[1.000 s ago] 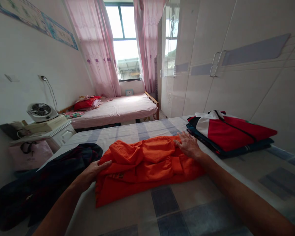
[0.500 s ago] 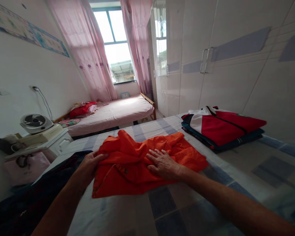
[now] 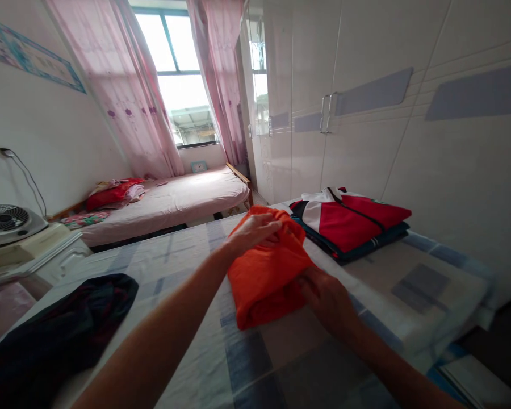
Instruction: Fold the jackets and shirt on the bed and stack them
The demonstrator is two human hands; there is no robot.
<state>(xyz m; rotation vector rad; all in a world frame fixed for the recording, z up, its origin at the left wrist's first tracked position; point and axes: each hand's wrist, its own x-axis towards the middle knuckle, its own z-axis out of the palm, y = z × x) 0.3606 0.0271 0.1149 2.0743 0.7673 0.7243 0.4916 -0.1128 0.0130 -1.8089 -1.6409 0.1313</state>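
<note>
A bright orange garment [image 3: 266,275] lies folded into a compact bundle on the bed with the checked sheet. My left hand [image 3: 255,232] reaches over its far part, fingers closed on the cloth near the top. At the near right edge, my right hand [image 3: 327,296] grips the fabric, its fingertips partly tucked into the fold and hidden. Just beyond, to the right, a red, white and black zip jacket [image 3: 351,218] lies folded on top of other dark folded clothes [image 3: 366,247].
Dark clothing [image 3: 72,318] lies heaped at the bed's left side. The blue-and-white sheet [image 3: 187,335] covers the bed. A second bed [image 3: 187,193] stands under the window, a fan [image 3: 12,221] on a cabinet at left, and a white wardrobe [image 3: 366,153] along the right.
The orange garment's left part has been folded over to the right, making it narrower. My left hand moved right with it, and my right hand shifted to its near right edge. The view turned right.
</note>
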